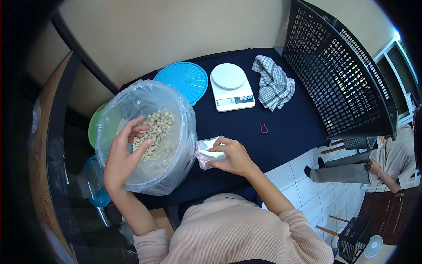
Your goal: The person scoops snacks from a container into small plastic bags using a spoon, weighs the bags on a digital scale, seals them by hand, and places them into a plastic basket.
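Observation:
A round tub lined with a clear plastic bag (182, 132) stands at the left of the table, with small pale beige cube-like pieces (160, 125) heaped inside. My left hand (125, 154) is over the tub, fingers apart and curved above the pieces, with nothing visible in its grasp. Just right of the tub, my right hand (233, 156) grips a small clear plastic bag (203, 159) with pinkish marks. A white shape shows at the bag beneath my fingers; I cannot make out what it is.
Behind the tub lie a blue lid (184, 81), a white kitchen scale (233, 94) and a checked cloth (274, 83). A red rubber band (263, 128) rests on the dark tablecloth. A black perforated crate (334, 70) stands at the right. Beyond it is another person (391, 158).

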`<act>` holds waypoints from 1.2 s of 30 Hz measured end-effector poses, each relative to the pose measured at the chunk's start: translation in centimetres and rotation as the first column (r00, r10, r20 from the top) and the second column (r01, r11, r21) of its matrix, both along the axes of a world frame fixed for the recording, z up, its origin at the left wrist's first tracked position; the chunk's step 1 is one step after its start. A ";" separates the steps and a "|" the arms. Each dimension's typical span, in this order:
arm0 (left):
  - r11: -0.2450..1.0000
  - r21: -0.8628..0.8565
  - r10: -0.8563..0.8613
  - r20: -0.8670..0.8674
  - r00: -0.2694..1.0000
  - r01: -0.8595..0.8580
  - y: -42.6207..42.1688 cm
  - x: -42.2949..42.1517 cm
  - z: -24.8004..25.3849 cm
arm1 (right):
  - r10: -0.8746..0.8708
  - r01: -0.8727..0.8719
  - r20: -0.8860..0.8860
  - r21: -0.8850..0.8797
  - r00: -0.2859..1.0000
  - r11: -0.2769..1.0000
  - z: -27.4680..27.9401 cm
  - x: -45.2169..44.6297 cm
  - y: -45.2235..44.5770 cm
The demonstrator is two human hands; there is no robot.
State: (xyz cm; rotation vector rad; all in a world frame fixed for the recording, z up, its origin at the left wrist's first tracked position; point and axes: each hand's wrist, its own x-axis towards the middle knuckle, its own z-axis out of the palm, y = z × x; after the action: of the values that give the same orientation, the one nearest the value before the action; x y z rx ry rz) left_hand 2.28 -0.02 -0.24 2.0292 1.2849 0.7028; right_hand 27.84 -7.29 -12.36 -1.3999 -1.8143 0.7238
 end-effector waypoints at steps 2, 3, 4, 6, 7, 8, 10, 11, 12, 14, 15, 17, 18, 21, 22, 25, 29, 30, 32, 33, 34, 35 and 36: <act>1.000 -0.005 0.007 0.008 1.000 -0.007 0.1 -0.1 -0.1 | -0.012 0.012 0.006 0.006 1.000 1.000 -0.3 -0.3 0.2; 1.000 -0.011 0.012 0.022 1.000 -0.012 0.1 -0.2 -0.2 | -0.012 0.012 -0.015 -0.016 1.000 1.000 -0.4 -0.3 0.3; 1.000 -0.013 0.019 0.022 1.000 -0.019 0.1 -0.3 -0.2 | -0.012 0.010 -0.034 -0.039 0.999 0.999 -0.6 -0.3 0.5; 1.000 -0.010 0.003 0.013 1.000 -0.003 0.2 -0.5 -0.2 | -0.002 0.002 -0.022 -0.019 1.000 1.000 -1.0 -0.3 0.8; 1.000 -0.010 0.011 0.014 1.000 -0.011 0.2 -0.5 -0.2 | 0.000 0.000 -0.010 0.005 1.000 1.000 -1.0 -0.4 1.0; 1.000 -0.013 0.006 0.024 1.000 -0.005 0.1 -0.5 -0.3 | 0.008 -0.008 -0.009 0.005 1.000 1.000 -0.9 -0.5 1.1; 1.000 -0.014 0.008 0.035 0.999 -0.008 0.1 -0.5 -0.3 | -0.089 0.089 0.011 -0.154 0.996 0.984 -0.1 -1.0 1.1; 1.000 -0.006 -0.002 0.030 1.000 0.002 0.2 -0.6 -0.4 | -0.082 0.083 0.011 -0.153 0.997 0.985 0.1 -1.1 1.1; 1.000 0.003 -0.013 0.026 1.000 0.013 0.2 -0.6 -0.4 | -0.100 0.105 0.037 -0.152 0.994 0.983 0.2 -1.3 1.1; 1.000 0.006 -0.013 0.028 1.000 0.013 0.2 -0.6 -0.4 | -0.117 0.125 0.065 -0.151 0.991 0.981 0.0 -1.4 1.1; 1.000 0.008 -0.017 0.031 0.999 0.017 0.2 -0.6 -0.4 | -0.144 0.156 0.074 -0.189 0.987 0.969 -0.1 -1.5 1.1; 1.000 0.003 -0.018 0.035 0.999 0.017 0.2 -0.6 -0.5 | -0.171 0.186 0.085 -0.228 0.982 0.956 0.0 -1.6 1.1; 1.000 -0.001 -0.019 0.036 0.999 0.019 0.2 -0.6 -0.5 | -0.175 0.195 0.105 -0.228 0.979 0.954 0.5 -1.7 1.0; 1.000 0.004 -0.031 0.032 0.999 0.031 0.1 -0.5 -0.3 | -0.168 0.203 0.167 -0.221 0.972 0.954 0.7 -2.2 1.0; 0.999 0.005 -0.032 0.032 0.999 0.032 0.1 -0.5 -0.3 | -0.159 0.204 0.209 -0.214 0.965 0.955 0.7 -2.3 1.0; 0.999 0.008 -0.032 0.034 0.999 0.032 0.1 -0.6 -0.3 | -0.175 0.216 0.198 -0.208 0.965 0.954 0.2 -2.5 0.9; 0.999 0.002 -0.037 0.043 0.998 0.037 0.1 -0.6 -0.1 | -0.211 0.248 0.181 -0.210 0.960 0.946 -0.2 -2.0 0.7; 0.999 -0.009 -0.038 0.047 0.998 0.038 0.1 -0.6 0.0 | -0.217 0.256 0.179 -0.236 0.960 0.938 -0.1 -1.9 0.7; 0.999 -0.004 -0.046 0.050 0.998 0.046 0.2 -0.7 0.0 | -0.221 0.262 0.178 -0.262 0.959 0.929 0.1 -1.6 0.7; 0.999 0.001 -0.054 0.050 0.997 0.054 0.2 -0.7 0.0 | -0.192 0.234 0.154 -0.333 0.969 0.913 0.6 -1.4 0.8; 0.999 0.002 -0.052 0.052 0.997 0.052 0.2 -0.8 -0.1 | -0.165 0.204 0.128 -0.402 0.978 0.892 0.8 -1.2 0.9; 0.998 0.005 -0.060 0.052 0.997 0.059 0.3 -0.8 -0.1 | -0.165 0.204 0.130 -0.402 0.978 0.893 0.8 -1.1 1.0; 0.998 0.009 -0.067 0.052 0.996 0.067 0.3 -0.8 -0.1 | -0.166 0.200 0.117 -0.422 0.979 0.884 0.6 -1.0 1.1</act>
State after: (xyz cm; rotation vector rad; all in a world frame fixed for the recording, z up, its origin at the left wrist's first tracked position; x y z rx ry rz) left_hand 1.45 0.27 -0.37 2.0370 1.1808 0.7254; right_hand 26.84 -6.21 -11.76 -1.8826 -1.6063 1.0271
